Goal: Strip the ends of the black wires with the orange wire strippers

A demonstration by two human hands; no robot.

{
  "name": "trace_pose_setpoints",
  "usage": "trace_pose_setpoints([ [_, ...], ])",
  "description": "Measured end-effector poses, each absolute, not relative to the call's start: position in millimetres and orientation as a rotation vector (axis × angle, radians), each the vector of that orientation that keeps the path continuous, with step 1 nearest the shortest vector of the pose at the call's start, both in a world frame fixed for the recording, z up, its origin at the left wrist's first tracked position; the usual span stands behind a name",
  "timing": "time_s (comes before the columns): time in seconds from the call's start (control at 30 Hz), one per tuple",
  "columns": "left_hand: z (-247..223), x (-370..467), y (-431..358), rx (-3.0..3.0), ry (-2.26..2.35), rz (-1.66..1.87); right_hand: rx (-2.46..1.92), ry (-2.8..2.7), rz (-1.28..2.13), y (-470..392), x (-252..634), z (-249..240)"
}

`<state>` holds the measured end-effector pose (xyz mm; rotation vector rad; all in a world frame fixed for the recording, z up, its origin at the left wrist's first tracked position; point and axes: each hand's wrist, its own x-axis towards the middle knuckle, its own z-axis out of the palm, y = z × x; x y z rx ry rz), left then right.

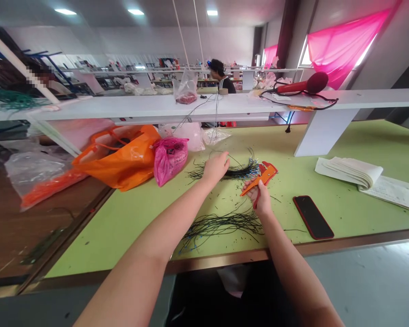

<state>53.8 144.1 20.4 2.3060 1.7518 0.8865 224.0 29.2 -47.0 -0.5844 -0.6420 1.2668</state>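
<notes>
My left hand (pixel 216 166) reaches over the far bundle of black wires (pixel 240 171), fingers drawn together. Whatever is between them is hidden by the hand. Blue and whitish tips show at the right end of this bundle. In my right hand (pixel 261 198) is an orange and red wire stripper (pixel 266 174), its head angled up and to the right beside those tips. Nearer to me lies a second, looser bundle of black wires (pixel 225 223), with blue tips at its left end. Short dark scraps are scattered around both bundles.
Bags stand at the left: an orange bag (pixel 126 161) and a pink bag (pixel 170 159). On the right lie a phone (pixel 313 217) and folded papers (pixel 352 172). A white shelf (pixel 129 106) crosses behind, carrying a red microphone (pixel 303 85). Another person (pixel 225 81) is farther back.
</notes>
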Motion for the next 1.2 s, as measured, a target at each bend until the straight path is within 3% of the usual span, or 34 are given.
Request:
trace_pose_setpoints([
  [0.43, 32, 78, 121, 2.495, 1.534, 0.913, -0.561, -0.563, 1.398, 45, 223, -62],
  [0.6, 28, 78, 103, 2.220, 1.349, 1.185, -0.631, -0.488, 1.425, 56, 220, -66],
  [0.87, 10, 35, 76, 1.137, 1.098, 1.656, -0.462, -0.565, 1.335, 37, 228, -50],
  [1.2, -28, 81, 79, 1.245, 1.237, 0.924, -0.541, -0.717, 1.417, 31, 213, -53],
])
